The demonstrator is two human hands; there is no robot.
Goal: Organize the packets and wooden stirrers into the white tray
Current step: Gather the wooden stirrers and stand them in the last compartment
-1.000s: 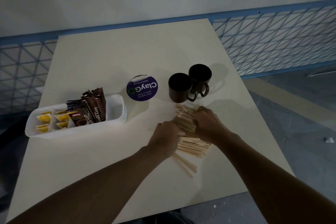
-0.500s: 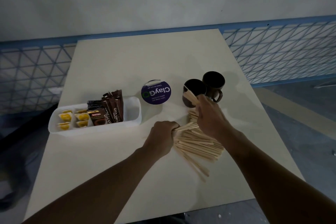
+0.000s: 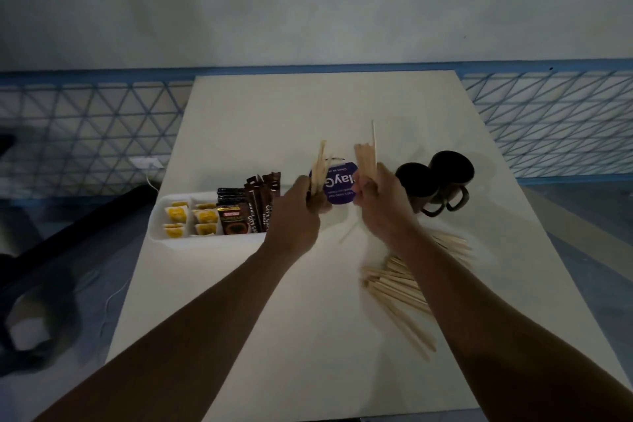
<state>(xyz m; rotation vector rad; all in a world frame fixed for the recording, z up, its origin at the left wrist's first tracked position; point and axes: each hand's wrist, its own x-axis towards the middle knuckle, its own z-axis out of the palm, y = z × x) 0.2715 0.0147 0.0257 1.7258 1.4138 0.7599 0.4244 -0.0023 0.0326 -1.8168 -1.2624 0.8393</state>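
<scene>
A cream tabletop (image 3: pixel 308 113) meets a blue lattice railing (image 3: pixel 85 134) and grey wall (image 3: pixel 308 0). At its left the white tray (image 3: pixel 205 244) holds yellow packets (image 3: pixel 178 216) and brown packets (image 3: pixel 263 202). The left hand (image 3: pixel 296 212) grips an upright bunch of stirrers (image 3: pixel 320 168), hiding part of a purple-lidded tub (image 3: pixel 338 187); the right hand (image 3: pixel 383 205) grips a second bunch (image 3: pixel 366 159). Two dark mugs (image 3: pixel 435 181) stand beyond, loose stirrers (image 3: pixel 397 288) lying under the right forearm

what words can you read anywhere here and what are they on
"layG" on the purple lid, upside down, ends covered; smaller print there is too blurred.
"CITY CA" down the brown sachets in the tray; rest hidden.
Red label on the dark packet: too blurred.
Yellow packets: nothing readable.
</scene>
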